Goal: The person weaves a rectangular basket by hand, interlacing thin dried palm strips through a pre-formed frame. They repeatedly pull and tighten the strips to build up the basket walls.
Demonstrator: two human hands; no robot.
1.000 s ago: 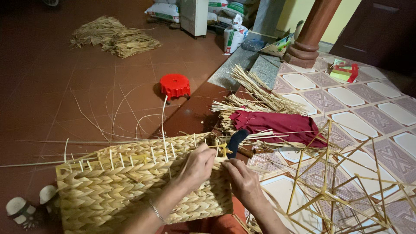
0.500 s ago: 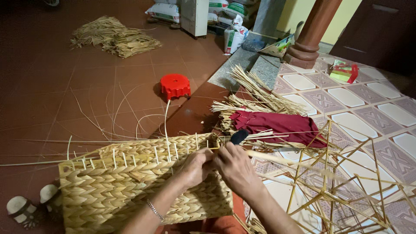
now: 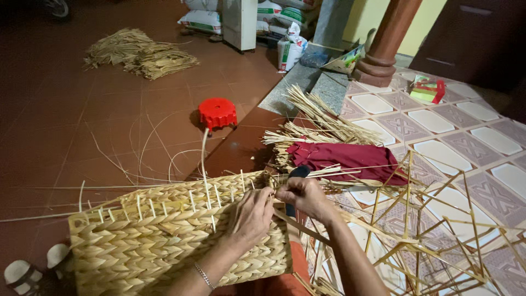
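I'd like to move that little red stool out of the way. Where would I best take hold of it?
Grip the red stool by its round top rim, reaching down from above. It stands upright on the floor, clear of the straw, and its flat seat overhangs the legs.

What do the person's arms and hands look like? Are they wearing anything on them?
Both arms are bare, with no sleeves showing and no gloves. The left hand has a thin, silvery chain bracelet around its wrist. The right hand has nothing on its wrist, and I can't make out any rings on either hand.
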